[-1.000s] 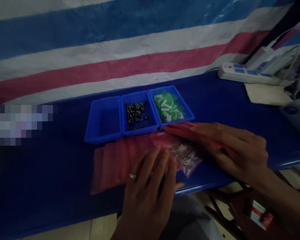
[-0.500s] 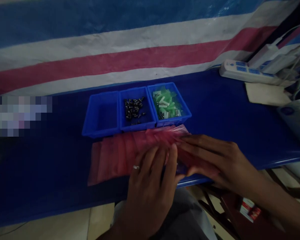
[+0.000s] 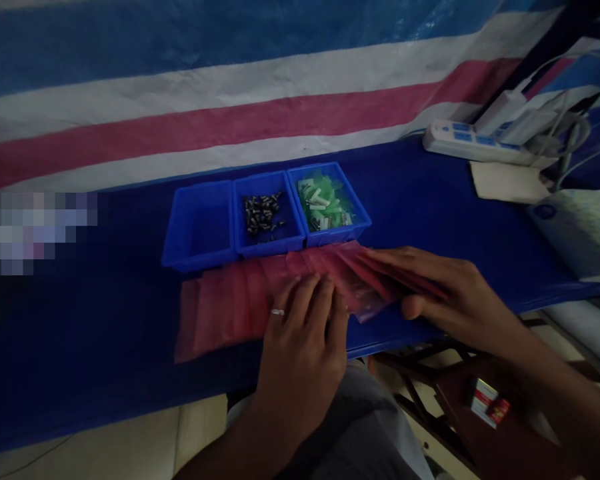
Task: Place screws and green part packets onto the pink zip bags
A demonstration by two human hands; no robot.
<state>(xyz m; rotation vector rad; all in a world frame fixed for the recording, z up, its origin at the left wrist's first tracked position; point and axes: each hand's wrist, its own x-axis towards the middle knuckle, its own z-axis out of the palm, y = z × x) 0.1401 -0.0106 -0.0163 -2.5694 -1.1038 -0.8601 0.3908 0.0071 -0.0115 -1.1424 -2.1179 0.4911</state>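
Note:
Several pink plastic bags (image 3: 225, 307) overlap in a row along the front of the blue table. My left hand (image 3: 305, 340) lies on the row near its middle, fingers bent and slightly apart, a ring on one finger. At the row's right end, my right hand (image 3: 440, 287) grips some pink bags (image 3: 395, 277) between thumb and fingers. Behind the row stand three blue trays: the left tray (image 3: 200, 223) has a bare bottom, the middle tray holds dark screws (image 3: 263, 212), and the right tray holds white pieces and green plastic (image 3: 325, 200).
A white power strip (image 3: 480, 143) with plugs and cables lies at the back right, beside a flat beige piece (image 3: 510, 182). A patterned box-like object (image 3: 585, 230) is at the right edge. Striped sheeting (image 3: 205, 127) hangs behind the blue table (image 3: 80, 313).
My right hand has moved away from my left hand, with pink bags in it. The left hand's fingers now rest flatter on the row. The whole view has shifted slightly.

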